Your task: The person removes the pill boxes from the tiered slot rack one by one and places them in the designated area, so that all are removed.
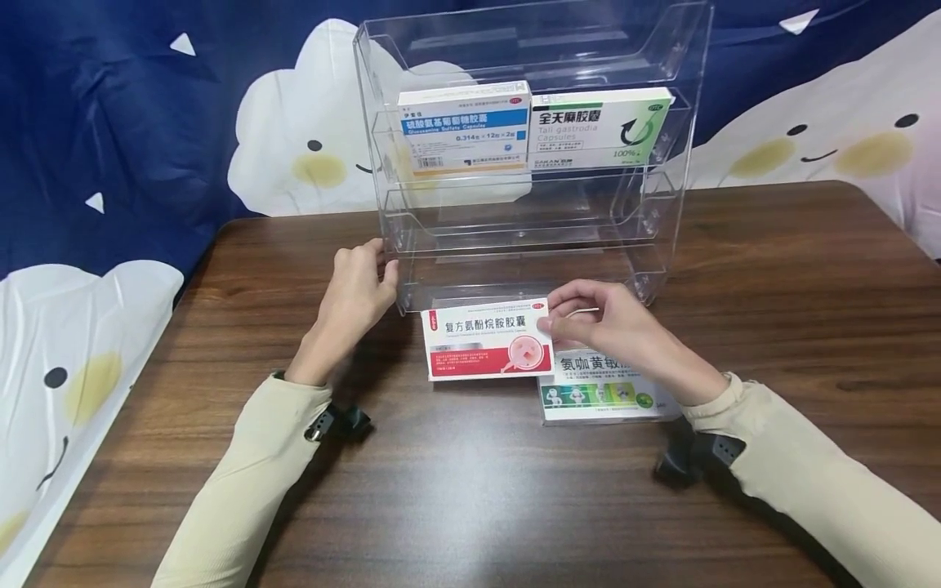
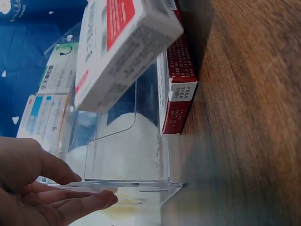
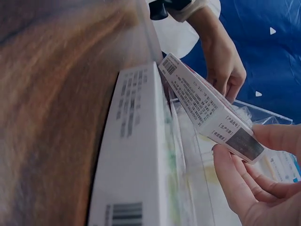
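My left hand [image 1: 359, 282] holds the lower left side panel of a clear acrylic display rack [image 1: 515, 214], thumb on one face and fingers on the other in the left wrist view. My right hand [image 1: 613, 322] pinches the right end of a red-and-white medicine box [image 1: 481, 363], thumb in front. That box hangs tilted before the rack's bottom tier. Partly behind it and my right wrist, a white medicine box with a green band [image 1: 588, 396] lies on the table. A box with dark red sides [image 2: 181, 101] shows below the held box in the left wrist view.
On an upper tier of the rack stand a blue-and-white medicine box [image 1: 465, 131] and a green-and-white one [image 1: 595, 131], side by side. The brown wooden table [image 1: 441, 506] carries everything. A blue curtain with white clouds [image 1: 147, 155] hangs behind.
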Tool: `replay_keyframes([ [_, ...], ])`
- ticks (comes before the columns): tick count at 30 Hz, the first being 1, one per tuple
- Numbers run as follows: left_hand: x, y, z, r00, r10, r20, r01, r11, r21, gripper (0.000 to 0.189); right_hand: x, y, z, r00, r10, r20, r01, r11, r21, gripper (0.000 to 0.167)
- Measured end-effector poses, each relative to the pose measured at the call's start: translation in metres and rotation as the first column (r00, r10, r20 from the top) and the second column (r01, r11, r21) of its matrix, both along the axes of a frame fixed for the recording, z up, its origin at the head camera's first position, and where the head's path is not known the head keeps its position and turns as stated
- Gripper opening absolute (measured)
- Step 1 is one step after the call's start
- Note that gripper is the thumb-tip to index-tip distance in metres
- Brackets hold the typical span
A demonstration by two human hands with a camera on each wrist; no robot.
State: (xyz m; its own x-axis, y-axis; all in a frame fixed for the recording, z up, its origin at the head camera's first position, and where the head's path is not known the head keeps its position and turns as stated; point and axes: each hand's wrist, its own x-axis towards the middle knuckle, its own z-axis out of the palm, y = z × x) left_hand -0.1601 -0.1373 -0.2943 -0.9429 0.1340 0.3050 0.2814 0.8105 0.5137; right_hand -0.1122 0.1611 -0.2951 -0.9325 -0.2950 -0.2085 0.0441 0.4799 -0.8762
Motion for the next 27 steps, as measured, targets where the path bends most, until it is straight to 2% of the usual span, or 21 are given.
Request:
replay_keyframes([
  [3,0.0,0.0,-0.001,1.0,0.002,0.004,-0.002,1.0,-0.001,0.019,0.005,-0.003,0.0,0.999,0.011,0.048,-0.006,0.996,-0.087,0.04],
  [5,0.0,0.0,-0.002,1.0,-0.002,0.008,0.002,1.0,0.006,0.019,0.009,-0.005,0.0,0.998,0.019,0.056,-0.013,0.994,-0.112,0.04],
  [12,0.0,0.001,-0.002,1.0,-0.016,-0.004,0.016,1.0,0.022,0.02,0.017,-0.012,-0.003,0.999,0.033,0.022,-0.033,0.999,-0.014,0.038],
  [16,0.001,0.0,-0.003,1.0,-0.007,0.005,0.007,1.0,0.025,0.021,0.02,-0.016,-0.005,0.993,0.068,0.1,-0.057,0.992,-0.109,0.04],
  [19,0.001,0.0,-0.003,1.0,-0.005,0.005,0.005,1.0,0.026,0.021,0.022,-0.017,-0.007,0.984,0.113,0.141,-0.092,0.985,-0.145,0.044],
  [21,0.001,0.0,-0.003,1.0,-0.004,0.005,0.004,1.0,0.03,0.021,0.022,-0.018,-0.007,0.987,0.135,0.092,-0.13,0.989,-0.066,0.043],
  [24,0.0,0.0,-0.003,1.0,-0.006,0.003,0.005,1.0,0.031,0.021,0.023,-0.018,-0.008,0.984,0.15,-0.093,-0.141,0.985,0.1,0.036],
  [25,-0.001,0.0,-0.003,1.0,-0.006,0.003,0.006,1.0,0.028,0.021,0.024,-0.018,-0.008,0.973,0.157,-0.172,-0.131,0.98,0.153,0.032],
  [27,0.0,-0.001,-0.003,1.0,-0.005,0.006,0.005,1.0,0.024,0.02,0.027,-0.022,-0.008,0.923,0.196,-0.33,-0.123,0.966,0.229,0.028],
])
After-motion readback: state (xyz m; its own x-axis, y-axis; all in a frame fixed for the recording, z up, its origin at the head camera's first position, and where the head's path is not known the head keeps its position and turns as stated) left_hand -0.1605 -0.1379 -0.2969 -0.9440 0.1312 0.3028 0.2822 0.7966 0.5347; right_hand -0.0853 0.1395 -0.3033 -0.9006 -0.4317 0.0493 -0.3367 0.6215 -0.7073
